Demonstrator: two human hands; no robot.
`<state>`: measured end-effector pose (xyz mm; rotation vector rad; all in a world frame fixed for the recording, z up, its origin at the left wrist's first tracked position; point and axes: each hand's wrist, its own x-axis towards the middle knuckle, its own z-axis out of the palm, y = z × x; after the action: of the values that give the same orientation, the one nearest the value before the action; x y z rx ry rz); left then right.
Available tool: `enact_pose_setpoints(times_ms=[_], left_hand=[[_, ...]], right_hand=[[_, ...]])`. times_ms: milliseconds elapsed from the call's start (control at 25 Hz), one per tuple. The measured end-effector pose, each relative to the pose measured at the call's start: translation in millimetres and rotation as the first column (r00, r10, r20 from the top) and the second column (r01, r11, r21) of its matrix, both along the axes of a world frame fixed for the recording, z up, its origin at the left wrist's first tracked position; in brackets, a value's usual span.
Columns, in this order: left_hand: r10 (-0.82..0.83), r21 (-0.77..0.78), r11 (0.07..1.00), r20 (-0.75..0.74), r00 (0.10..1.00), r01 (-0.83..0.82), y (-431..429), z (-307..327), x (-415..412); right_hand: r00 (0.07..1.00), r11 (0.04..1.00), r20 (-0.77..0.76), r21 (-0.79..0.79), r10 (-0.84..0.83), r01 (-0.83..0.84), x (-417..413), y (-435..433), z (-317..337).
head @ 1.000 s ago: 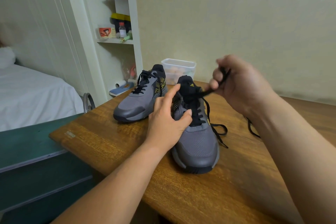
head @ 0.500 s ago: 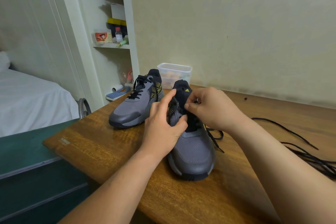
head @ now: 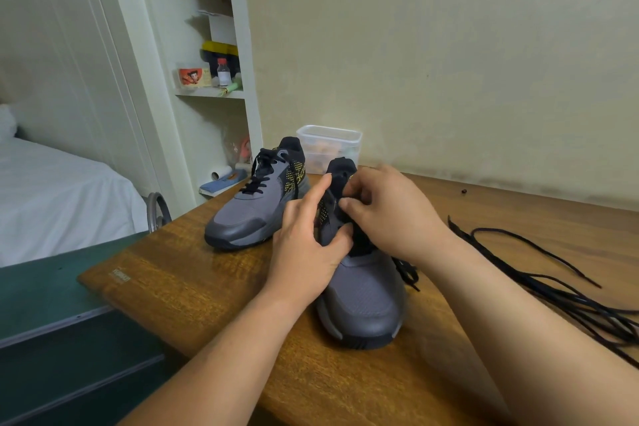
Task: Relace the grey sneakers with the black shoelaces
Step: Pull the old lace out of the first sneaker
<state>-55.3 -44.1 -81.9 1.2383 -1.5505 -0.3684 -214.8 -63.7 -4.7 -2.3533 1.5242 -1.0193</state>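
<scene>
Two grey sneakers stand on the wooden table. The far sneaker is laced in black. The near sneaker points toward me. My left hand grips its left side by the eyelets, thumb across the upper. My right hand sits over the tongue, fingertips pinching at the black lace there; the lace under my fingers is mostly hidden. A short stretch of that black lace trails off the shoe's right side. A loose pile of black shoelaces lies on the table to the right.
A clear plastic container stands behind the sneakers by the wall. White shelves with small items rise at the left rear. A green surface adjoins the table's left edge, with a bed beyond.
My right hand came down from holding a lace up in the air to the near sneaker's tongue. The loose laces now lie on the table. My left hand has stayed on the shoe.
</scene>
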Motion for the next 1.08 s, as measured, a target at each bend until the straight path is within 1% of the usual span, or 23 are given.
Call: enact_pose_setpoints(times_ms=[200,320,360,400,440,480,520,560,640,680,760,840,880,960,1000,1080], left_hand=[[-0.005,-0.009,1.0,0.005,1.0,0.005,1.0,0.5,-0.4],[-0.013,-0.008,1.0,0.009,1.0,0.013,-0.8,-0.1,0.0],[-0.013,-0.014,1.0,0.006,1.0,0.013,-1.5,-0.9,0.6],[-0.016,-0.021,1.0,0.005,1.0,0.016,-1.8,-1.1,1.0],[-0.022,-0.02,1.0,0.001,1.0,0.022,-1.9,-1.3,1.2],[-0.032,-0.007,0.999,-0.002,0.999,0.032,-1.8,-0.8,1.1],[-0.042,0.014,0.999,-0.006,0.999,0.042,-1.4,0.2,0.8],[-0.049,0.031,0.998,-0.009,0.999,0.05,-0.7,0.9,0.8],[-0.025,0.029,0.999,0.009,1.0,0.025,1.2,3.0,0.6],[0.008,-0.001,1.0,0.04,0.999,-0.008,3.5,4.8,0.4],[0.035,-0.112,0.993,0.112,0.993,-0.023,11.7,10.0,-0.9],[-0.012,-0.187,0.981,0.173,0.985,0.045,20.1,18.7,-5.9],[-0.063,-0.171,0.981,0.178,0.982,0.094,23.3,23.9,-10.0],[-0.198,-0.06,0.977,0.113,0.974,0.205,24.5,29.6,-16.6],[-0.239,-0.013,0.971,0.077,0.968,0.24,22.6,29.0,-17.9],[-0.268,0.034,0.963,0.03,0.963,0.267,19.7,24.6,-17.5]], right_hand=[[0.999,0.999,-0.011,-0.022,-0.047,0.047,-5.2,-5.3,-4.9],[0.998,0.999,-0.039,0.016,-0.042,0.043,-2.5,-5.8,-5.5],[0.999,0.998,-0.019,0.036,-0.043,0.044,-0.8,-6.0,-4.6],[0.998,0.997,0.052,0.059,-0.043,0.04,-0.5,-5.9,-1.0],[0.982,0.995,0.185,0.099,-0.046,0.028,-1.8,-4.1,4.8],[0.935,0.989,0.351,0.147,-0.041,-0.012,-4.9,-1.7,11.8],[0.87,0.979,0.491,0.191,-0.036,-0.067,-9.3,0.9,18.7],[0.829,0.966,0.559,0.214,-0.002,-0.142,-13.2,4.5,25.0],[0.823,0.922,0.552,0.237,0.131,-0.305,-13.2,11.0,32.7],[0.812,0.891,0.546,0.238,0.206,-0.386,-9.5,15.3,34.1],[0.758,0.842,0.574,0.207,0.308,-0.499,-0.1,23.3,34.9],[0.676,0.808,0.647,0.154,0.353,-0.569,6.9,30.5,36.0],[0.633,0.801,0.692,0.132,0.347,-0.584,9.3,33.0,36.7],[0.584,0.821,0.743,0.083,0.327,-0.566,11.8,35.8,37.1],[0.584,0.84,0.744,0.057,0.324,-0.539,12.3,35.7,36.7],[0.612,0.87,0.722,0.029,0.322,-0.492,10.5,33.2,34.5]])
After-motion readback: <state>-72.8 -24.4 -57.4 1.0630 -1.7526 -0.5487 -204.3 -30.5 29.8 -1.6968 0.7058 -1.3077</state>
